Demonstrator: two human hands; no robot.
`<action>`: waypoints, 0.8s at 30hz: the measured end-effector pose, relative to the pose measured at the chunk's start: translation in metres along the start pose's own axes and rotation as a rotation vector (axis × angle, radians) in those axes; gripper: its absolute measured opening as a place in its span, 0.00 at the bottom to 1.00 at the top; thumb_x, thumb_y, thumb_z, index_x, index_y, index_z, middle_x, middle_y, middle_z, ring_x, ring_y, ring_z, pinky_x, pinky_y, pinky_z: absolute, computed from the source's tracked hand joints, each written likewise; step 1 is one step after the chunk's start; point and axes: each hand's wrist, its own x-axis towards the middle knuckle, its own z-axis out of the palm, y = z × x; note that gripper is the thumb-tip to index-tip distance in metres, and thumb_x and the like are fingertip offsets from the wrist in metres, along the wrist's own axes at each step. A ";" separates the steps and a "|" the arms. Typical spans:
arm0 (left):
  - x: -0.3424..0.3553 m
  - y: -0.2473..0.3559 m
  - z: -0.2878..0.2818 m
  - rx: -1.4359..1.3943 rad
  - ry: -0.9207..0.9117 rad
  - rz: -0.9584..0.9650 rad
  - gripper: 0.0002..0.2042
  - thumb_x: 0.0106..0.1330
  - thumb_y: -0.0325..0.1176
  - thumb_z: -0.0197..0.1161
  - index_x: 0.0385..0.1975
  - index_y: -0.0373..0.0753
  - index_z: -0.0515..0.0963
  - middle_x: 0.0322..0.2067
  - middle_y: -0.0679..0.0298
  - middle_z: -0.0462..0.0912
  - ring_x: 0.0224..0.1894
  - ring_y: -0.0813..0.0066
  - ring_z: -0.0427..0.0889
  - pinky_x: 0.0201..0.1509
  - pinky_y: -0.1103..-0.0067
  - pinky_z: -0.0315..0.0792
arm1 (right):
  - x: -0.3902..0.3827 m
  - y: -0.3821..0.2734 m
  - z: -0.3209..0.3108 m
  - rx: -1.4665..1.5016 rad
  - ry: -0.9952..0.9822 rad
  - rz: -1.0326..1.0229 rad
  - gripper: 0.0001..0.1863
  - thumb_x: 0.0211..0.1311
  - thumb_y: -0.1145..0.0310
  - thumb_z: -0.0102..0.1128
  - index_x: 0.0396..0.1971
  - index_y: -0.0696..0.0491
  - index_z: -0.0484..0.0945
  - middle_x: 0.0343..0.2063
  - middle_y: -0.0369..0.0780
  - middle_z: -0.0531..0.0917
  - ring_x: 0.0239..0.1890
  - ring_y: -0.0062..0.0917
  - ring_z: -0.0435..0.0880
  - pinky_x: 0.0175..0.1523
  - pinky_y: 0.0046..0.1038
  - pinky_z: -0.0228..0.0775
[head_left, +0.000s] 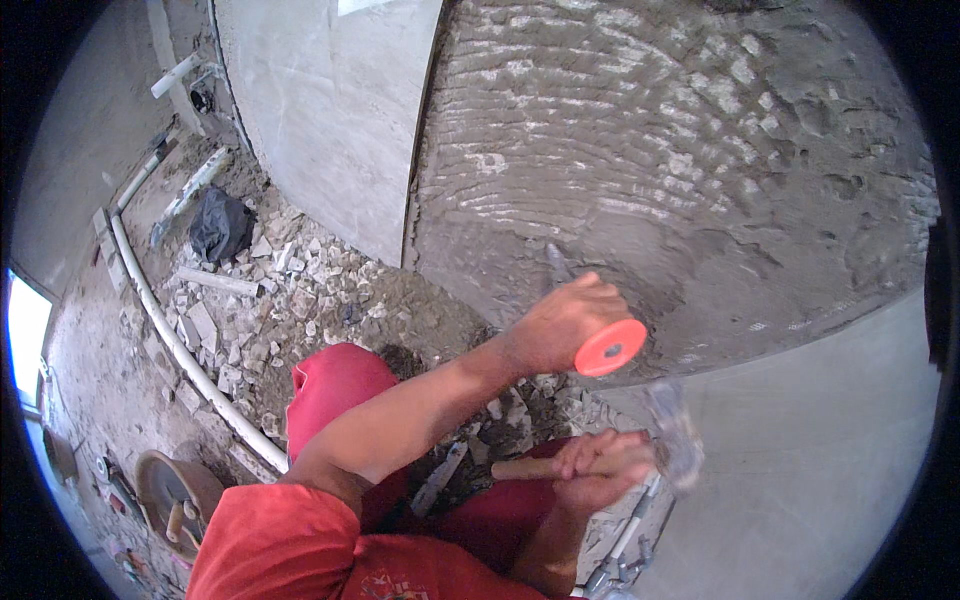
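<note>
My left hand [572,320] is closed around a chisel [557,260] with a round orange hand guard [590,358]. The chisel's grey tip points at the rough mortar wall [560,130], near the lower edge of its ridged patch; I cannot tell whether it touches. Lower and to the right, my right hand [605,462] grips a hammer [523,468] by its wooden handle, close to the head. The hammer's metal head [678,437] is blurred and stands a little below the orange guard, apart from it.
Smooth grey panels [330,120] border the mortar at upper left and lower right. Broken rubble [310,290] covers the floor, with a black plastic bag [221,224] on it. A white pipe [170,330] curves along the left. A bucket [150,480] holding tools stands at lower left.
</note>
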 end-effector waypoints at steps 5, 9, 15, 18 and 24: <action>0.009 0.002 0.007 -0.076 0.075 0.047 0.11 0.48 0.37 0.65 0.24 0.40 0.71 0.24 0.65 0.68 0.31 0.65 0.71 0.40 0.72 0.64 | -0.004 -0.024 0.014 -0.151 -0.216 -0.376 0.33 0.67 0.29 0.30 0.41 0.48 0.62 0.16 0.38 0.70 0.07 0.22 0.66 0.10 0.23 0.66; 0.009 0.002 0.011 -0.055 0.069 0.040 0.09 0.49 0.37 0.63 0.22 0.42 0.71 0.24 0.64 0.70 0.33 0.66 0.72 0.41 0.71 0.64 | 0.000 0.025 -0.051 -0.811 -0.246 -0.246 0.26 0.71 0.40 0.41 0.35 0.52 0.65 0.12 0.38 0.67 0.07 0.22 0.66 0.11 0.25 0.66; 0.005 -0.003 0.008 -0.031 0.078 0.021 0.09 0.50 0.37 0.63 0.23 0.41 0.71 0.25 0.64 0.71 0.33 0.65 0.73 0.41 0.71 0.65 | 0.004 0.001 -0.001 -0.273 -0.082 -0.190 0.24 0.70 0.43 0.48 0.31 0.52 0.63 0.11 0.37 0.66 0.07 0.21 0.66 0.11 0.26 0.65; 0.008 -0.002 0.010 -0.024 0.064 0.025 0.09 0.50 0.37 0.64 0.24 0.41 0.72 0.25 0.65 0.71 0.34 0.65 0.73 0.41 0.71 0.65 | 0.009 0.013 0.000 -0.371 -0.072 -0.352 0.25 0.71 0.43 0.45 0.30 0.52 0.62 0.11 0.36 0.65 0.07 0.21 0.65 0.11 0.26 0.65; 0.006 -0.004 0.011 0.041 -0.025 0.025 0.09 0.50 0.38 0.63 0.25 0.43 0.73 0.26 0.65 0.73 0.35 0.65 0.74 0.43 0.71 0.65 | 0.008 0.014 -0.014 -0.473 0.008 -0.019 0.25 0.74 0.42 0.40 0.31 0.51 0.63 0.13 0.34 0.65 0.08 0.20 0.65 0.11 0.22 0.62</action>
